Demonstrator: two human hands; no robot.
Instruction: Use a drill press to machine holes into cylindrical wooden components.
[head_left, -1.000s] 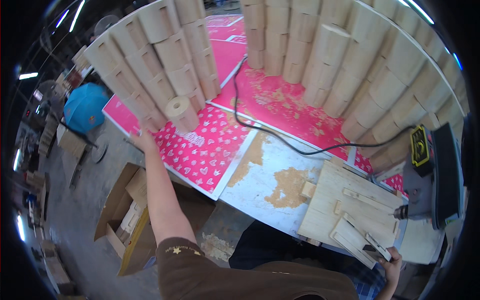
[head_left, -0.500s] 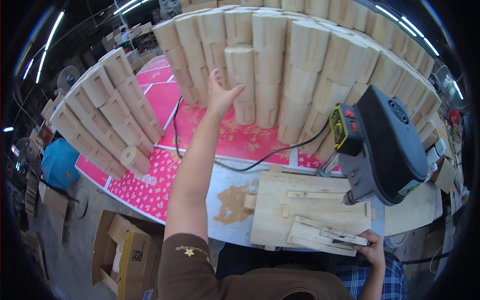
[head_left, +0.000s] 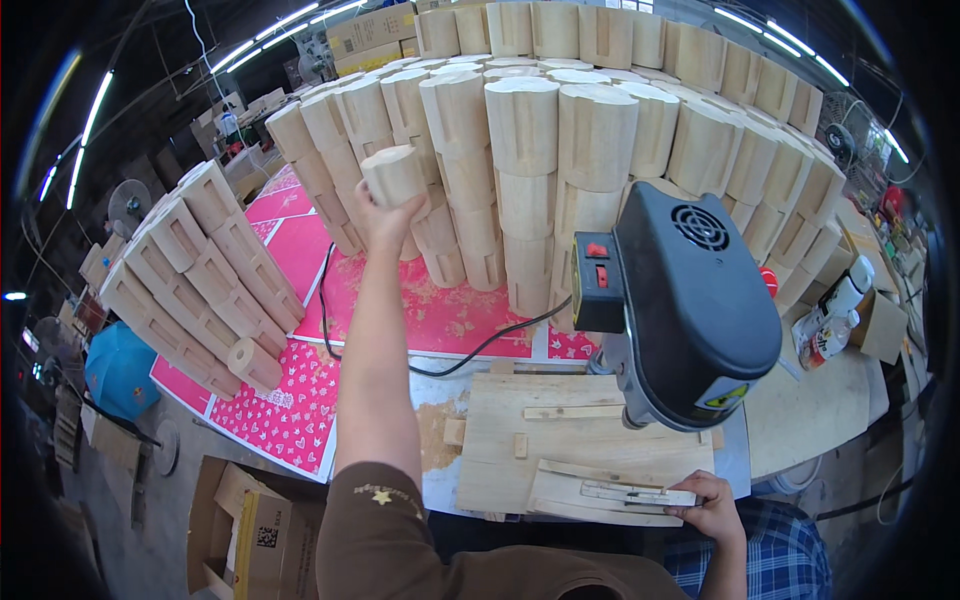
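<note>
Hands first, since ours are nearest: our right hand [head_left: 712, 500] lies at the near edge of the worktop [head_left: 810, 420], fingers closed over a thin wooden strip [head_left: 640, 492] on the plywood jig board [head_left: 560, 440]. Whether it presses hard we cannot tell. Our left hand [head_left: 385, 215] is raised well beyond the far edge of that board, grasping a wooden cylinder [head_left: 395, 175] by its lower end, close to the stacked wooden cylinders [head_left: 560, 150].

We judge the risks so: a grip that low could let the cylinder tip out and drop onto the pink patterned sheet [head_left: 430, 315]. Held this close to the columns, it could knock a stack over. The black cable [head_left: 440, 365] crosses under our forearm and might snag a sleeve. The drill press head [head_left: 690, 300] hangs right above the jig, near our right wrist.

As for containers, an open cardboard box [head_left: 245, 515] sits by the near left corner, below the worktop; its contents are unclear. At the right edge a smaller carton [head_left: 880, 325] stands beside two bottles [head_left: 835, 320].
</note>
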